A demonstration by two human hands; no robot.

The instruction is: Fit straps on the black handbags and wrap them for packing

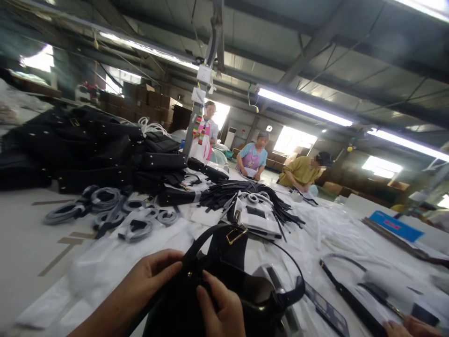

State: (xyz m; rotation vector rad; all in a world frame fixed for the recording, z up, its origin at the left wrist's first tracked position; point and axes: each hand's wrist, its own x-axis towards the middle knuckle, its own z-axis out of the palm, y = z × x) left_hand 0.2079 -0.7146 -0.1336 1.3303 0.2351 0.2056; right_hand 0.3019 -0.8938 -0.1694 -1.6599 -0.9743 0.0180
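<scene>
If pulled unevenly, liable to twist the black strap (201, 241) about the gold stud (190, 274), or to tug the black bag (171, 309) askew, with soft sides offering little resistance. Also at risk of scuffing the dark surface through a slipped fingernail or a knock from the gold buckle (235, 235) above. Low in the view, close in front of the body, with mouth open and base out of sight: the bag. Across from the left with the left hand (156, 274), forearm slanted upward, thumb and forefinger pinched narrow on the strap beside the stud. Up from below with the right hand (222, 304), knuckles bent, thumb and forefinger close together at the bag's upper edge; impossible to tell whether gripping anything.
</scene>
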